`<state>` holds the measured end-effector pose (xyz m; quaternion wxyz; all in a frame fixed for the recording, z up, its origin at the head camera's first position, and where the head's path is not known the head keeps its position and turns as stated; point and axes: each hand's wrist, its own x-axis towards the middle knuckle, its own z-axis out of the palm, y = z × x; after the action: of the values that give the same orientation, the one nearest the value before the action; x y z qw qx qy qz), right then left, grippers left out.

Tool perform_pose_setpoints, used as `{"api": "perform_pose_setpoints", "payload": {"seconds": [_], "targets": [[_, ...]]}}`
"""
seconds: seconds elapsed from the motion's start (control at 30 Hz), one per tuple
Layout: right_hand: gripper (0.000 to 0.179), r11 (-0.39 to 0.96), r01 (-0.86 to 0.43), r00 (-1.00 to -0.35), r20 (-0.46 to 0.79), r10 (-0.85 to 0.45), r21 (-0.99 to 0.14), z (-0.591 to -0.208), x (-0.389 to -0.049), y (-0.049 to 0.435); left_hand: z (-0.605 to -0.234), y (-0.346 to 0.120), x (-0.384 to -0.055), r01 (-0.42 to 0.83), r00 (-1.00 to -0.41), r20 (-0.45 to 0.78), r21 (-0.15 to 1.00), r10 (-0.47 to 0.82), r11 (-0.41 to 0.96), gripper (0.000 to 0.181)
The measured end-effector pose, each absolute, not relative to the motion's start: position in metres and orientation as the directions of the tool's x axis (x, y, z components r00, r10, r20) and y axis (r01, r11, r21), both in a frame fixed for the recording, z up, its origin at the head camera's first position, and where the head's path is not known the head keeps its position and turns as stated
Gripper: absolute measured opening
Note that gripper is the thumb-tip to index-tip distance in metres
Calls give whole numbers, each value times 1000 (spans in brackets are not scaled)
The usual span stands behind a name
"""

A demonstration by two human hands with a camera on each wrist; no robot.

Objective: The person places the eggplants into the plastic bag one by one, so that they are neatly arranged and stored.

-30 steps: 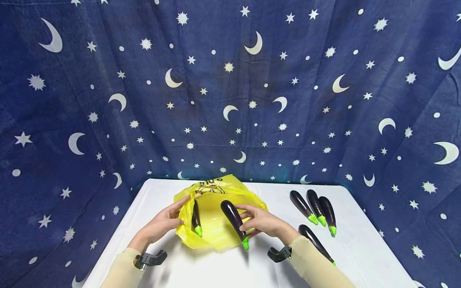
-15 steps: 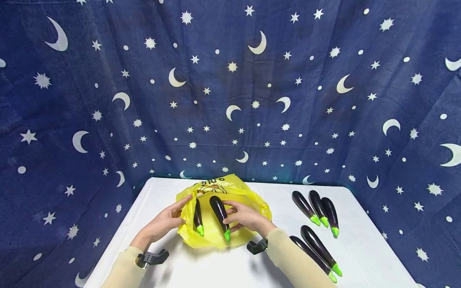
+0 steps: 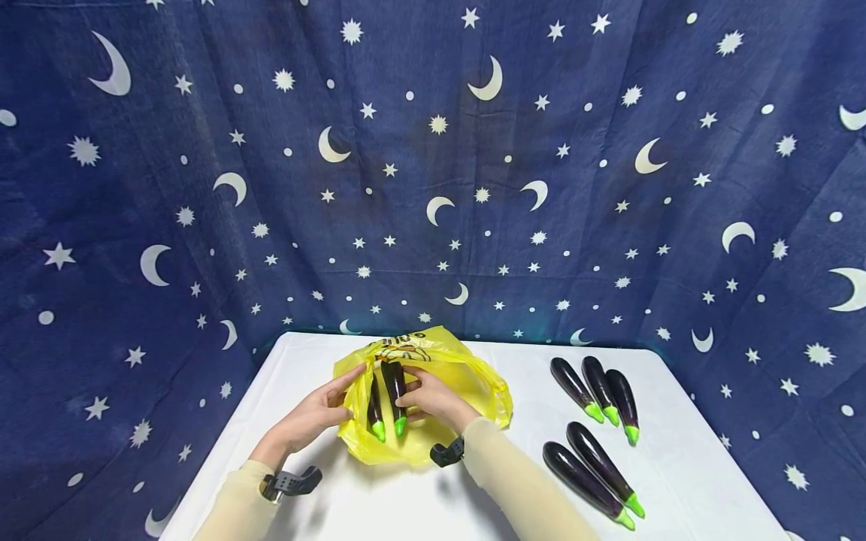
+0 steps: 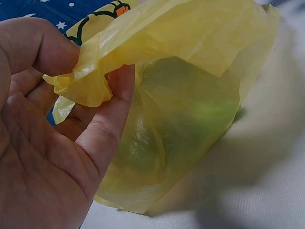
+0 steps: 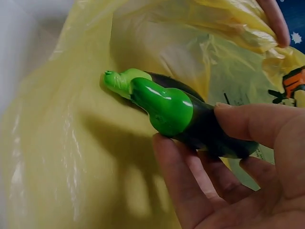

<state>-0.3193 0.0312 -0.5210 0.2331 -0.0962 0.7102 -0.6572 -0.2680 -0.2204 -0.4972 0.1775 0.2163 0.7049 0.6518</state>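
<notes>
A yellow plastic bag (image 3: 467, 376) lies on the table with its mouth toward me. My left hand (image 3: 311, 417) pinches the bag's left rim; in the left wrist view the folded edge runs between thumb and fingers (image 4: 102, 129). Inside the bag my right hand (image 3: 433, 398) grips a dark eggplant (image 3: 395, 387) with a green stem end, thumb on one side and fingers on the other. Just left of it another eggplant (image 3: 375, 409) lies in the bag. In the right wrist view the held eggplant (image 5: 174, 112) partly covers that other one.
On the white table (image 3: 676, 421), three eggplants (image 3: 598, 391) lie side by side at the back right. Two more eggplants (image 3: 602, 469) lie nearer, beside my right sleeve (image 3: 521, 481). A dark blue curtain (image 3: 433, 173) with moons and stars hangs behind the table.
My right hand has carried its eggplant leftward and deeper into the bag, close to the other one. The left hand keeps its hold on the rim. Two nearer eggplants now show fully.
</notes>
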Motion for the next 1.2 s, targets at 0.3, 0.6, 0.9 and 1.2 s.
{"api": "perform_pose_setpoints", "payload": {"seconds": [0.3,0.6,0.9,1.2], "targets": [[77,160,159,-896,-210,-391,-974,-530,-329,14,-495,-217,-267,51,-849,18,998,527,47,77],[77,182,180,-907,-235,-349,-967,-535,-332,10,-494,-215,-266,35,-865,-21,994,502,104,78],[77,192,167,-917,-224,-329,-967,-538,-335,1,-497,-215,-267,30,-856,0,998,517,50,78],[76,227,132,-933,-198,-302,-965,-536,-333,-5,-497,-215,-266,47,-856,10,997,517,58,77]]}}
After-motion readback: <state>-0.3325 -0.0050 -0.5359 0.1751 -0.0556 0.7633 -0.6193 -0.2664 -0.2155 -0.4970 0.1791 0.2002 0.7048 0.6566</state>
